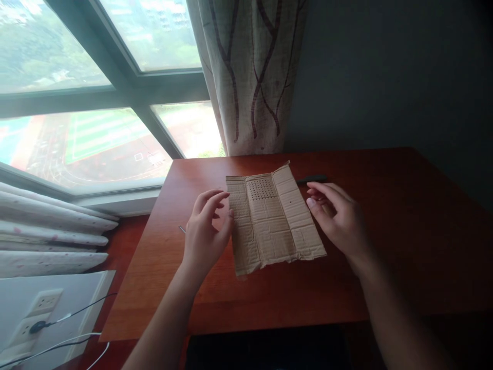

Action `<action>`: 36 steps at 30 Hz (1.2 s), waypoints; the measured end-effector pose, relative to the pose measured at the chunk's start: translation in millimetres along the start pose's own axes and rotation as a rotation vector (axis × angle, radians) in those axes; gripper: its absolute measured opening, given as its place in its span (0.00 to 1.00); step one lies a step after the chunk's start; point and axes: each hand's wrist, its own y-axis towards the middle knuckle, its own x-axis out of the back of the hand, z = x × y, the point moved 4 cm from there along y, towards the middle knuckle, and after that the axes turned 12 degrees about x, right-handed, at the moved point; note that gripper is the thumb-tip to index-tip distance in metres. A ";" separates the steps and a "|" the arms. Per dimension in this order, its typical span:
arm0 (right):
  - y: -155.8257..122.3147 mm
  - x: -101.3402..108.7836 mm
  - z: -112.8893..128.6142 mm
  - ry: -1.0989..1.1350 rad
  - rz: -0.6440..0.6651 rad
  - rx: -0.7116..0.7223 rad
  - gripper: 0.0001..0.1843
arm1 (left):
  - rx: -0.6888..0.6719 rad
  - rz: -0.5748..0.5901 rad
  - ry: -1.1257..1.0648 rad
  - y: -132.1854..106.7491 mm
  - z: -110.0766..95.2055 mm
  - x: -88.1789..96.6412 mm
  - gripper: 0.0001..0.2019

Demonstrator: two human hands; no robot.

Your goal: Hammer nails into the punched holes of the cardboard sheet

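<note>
A creased piece of brown cardboard lies flat on the reddish wooden table; a grid of small holes is punched near its top middle. My left hand hovers at the cardboard's left edge, fingers spread and curved, the thumb touching or nearly touching the edge. My right hand is by the right edge, fingers loosely extended, holding nothing that I can see. A dark slim tool lies on the table just behind my right hand's fingers.
A small thin metal object lies on the table left of my left hand. A patterned curtain hangs behind the table, beside a large window. A wall socket with plugged cables is at lower left.
</note>
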 end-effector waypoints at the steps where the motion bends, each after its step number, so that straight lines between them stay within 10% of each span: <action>1: 3.5 -1.1 8.7 -0.055 0.030 0.087 0.15 | -0.069 0.018 0.068 0.8 -7.5 -1.3 0.13; 9: 11.4 -48.6 31.6 -0.275 0.445 0.380 0.21 | -0.338 0.297 0.392 0.7 -40.9 -42.9 0.17; 36: -11.1 -55.0 25.6 -0.283 0.349 0.391 0.23 | -0.411 0.226 0.613 -15.2 -39.7 -47.0 0.21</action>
